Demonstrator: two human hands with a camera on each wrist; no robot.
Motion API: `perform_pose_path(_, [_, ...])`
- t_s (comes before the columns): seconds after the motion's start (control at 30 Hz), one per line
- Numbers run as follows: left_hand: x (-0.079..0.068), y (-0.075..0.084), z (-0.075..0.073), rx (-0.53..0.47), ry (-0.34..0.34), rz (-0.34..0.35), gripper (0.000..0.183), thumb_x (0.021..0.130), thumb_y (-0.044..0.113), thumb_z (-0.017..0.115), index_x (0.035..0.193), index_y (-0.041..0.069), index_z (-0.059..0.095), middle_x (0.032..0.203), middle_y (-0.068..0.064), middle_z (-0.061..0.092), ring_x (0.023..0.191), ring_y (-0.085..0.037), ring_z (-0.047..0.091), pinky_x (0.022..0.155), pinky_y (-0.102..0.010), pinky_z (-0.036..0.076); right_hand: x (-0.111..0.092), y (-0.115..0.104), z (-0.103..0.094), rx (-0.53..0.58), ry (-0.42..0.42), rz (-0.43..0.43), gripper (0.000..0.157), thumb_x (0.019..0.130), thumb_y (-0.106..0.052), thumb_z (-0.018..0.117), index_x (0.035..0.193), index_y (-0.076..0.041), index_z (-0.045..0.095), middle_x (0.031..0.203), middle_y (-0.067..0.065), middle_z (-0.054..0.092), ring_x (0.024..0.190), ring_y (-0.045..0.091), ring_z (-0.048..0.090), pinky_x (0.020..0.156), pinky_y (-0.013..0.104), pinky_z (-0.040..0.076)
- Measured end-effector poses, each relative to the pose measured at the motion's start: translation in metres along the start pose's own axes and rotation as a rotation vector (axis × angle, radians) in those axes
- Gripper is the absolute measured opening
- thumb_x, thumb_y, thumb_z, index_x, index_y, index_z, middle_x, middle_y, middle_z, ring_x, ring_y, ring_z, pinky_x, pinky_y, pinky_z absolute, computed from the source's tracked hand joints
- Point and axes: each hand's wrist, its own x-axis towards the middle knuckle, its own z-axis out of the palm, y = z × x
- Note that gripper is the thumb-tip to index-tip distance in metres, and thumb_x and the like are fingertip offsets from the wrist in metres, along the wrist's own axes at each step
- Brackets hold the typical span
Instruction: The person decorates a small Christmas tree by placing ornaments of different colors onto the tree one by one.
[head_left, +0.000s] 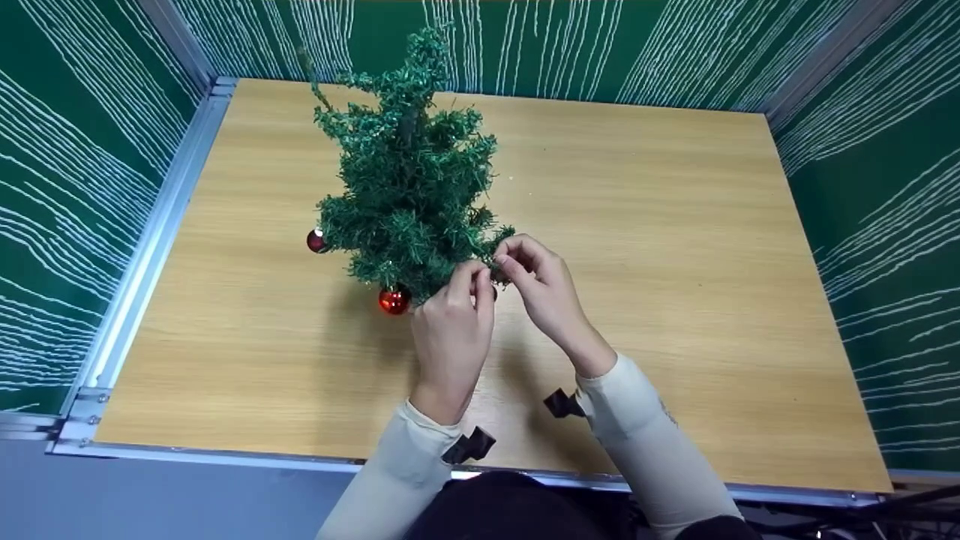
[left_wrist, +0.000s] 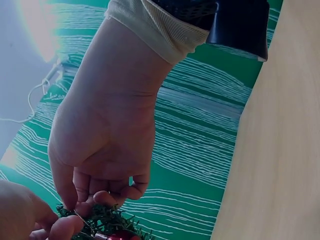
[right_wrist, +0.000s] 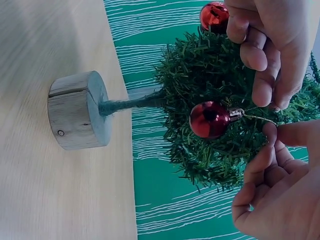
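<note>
A small artificial Christmas tree (head_left: 409,202) stands on the table, its round wooden base (right_wrist: 80,111) showing in the right wrist view. Low on its near right side is a shiny dark red bauble (right_wrist: 209,120) with a thin gold string (right_wrist: 259,118). My left hand (head_left: 454,322) pinches one strand of this string between thumb and fingertips. On the other side my right hand (head_left: 546,289) pinches the other strand, among the branches. Most of this bauble is hidden behind the left fingers in the head view.
A bright red bauble (head_left: 394,300) hangs at the tree's front, and a darker one (head_left: 317,241) on its left side. Green walls (head_left: 885,225) with white streaks enclose the wooden table (head_left: 637,225) at the back and sides.
</note>
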Motion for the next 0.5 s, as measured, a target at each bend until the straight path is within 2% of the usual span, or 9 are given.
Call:
perform_pose_path(0.23, [-0.0022,-0.0008,-0.0008,0.004,-0.034,0.005,0.013,0.096,0.022,0.063,0.094,0.011,0.069,0.066,0.000,0.068,0.048,-0.015,0.058,0.041,-0.030,0.044,-0.0009,0.0044,0.0000,-0.064,0.035,0.003,0.007,0.094,-0.006,0.062,0.096,0.000,0.065,0.080,-0.001,0.057,0.072,0.014,0.052,0.066,0.023,0.041])
perform_pose_path(0.37, [-0.0036,-0.0019,-0.0009,0.010,-0.031,0.018,0.010,0.094,0.021,0.065,0.093,0.013,0.070,0.064,0.001,0.066,0.047,-0.013,0.057,0.041,-0.028,0.043,-0.0031,0.0084,-0.0014,-0.090,0.038,-0.023,0.007,0.095,-0.007,0.062,0.096,-0.002,0.066,0.080,-0.002,0.058,0.073,0.016,0.052,0.066,0.023,0.042])
perform_pose_path(0.43, [-0.0040,-0.0026,-0.0012,0.014,-0.035,0.023,0.010,0.094,0.021,0.065,0.092,0.013,0.070,0.064,0.002,0.067,0.047,-0.012,0.057,0.041,-0.028,0.043,-0.0063,0.0000,-0.0014,-0.102,0.037,-0.024,0.007,0.095,-0.005,0.061,0.095,0.001,0.065,0.079,-0.002,0.058,0.072,0.015,0.052,0.066,0.022,0.042])
perform_pose_path(0.5, [-0.0043,-0.0033,-0.0019,0.023,-0.038,0.027,0.009,0.093,0.021,0.066,0.092,0.013,0.071,0.064,0.002,0.067,0.047,-0.012,0.057,0.041,-0.028,0.044,-0.0074,0.0007,-0.0014,-0.115,0.039,-0.026,0.008,0.095,-0.003,0.060,0.095,0.004,0.064,0.078,0.000,0.057,0.072,0.014,0.051,0.066,0.022,0.041])
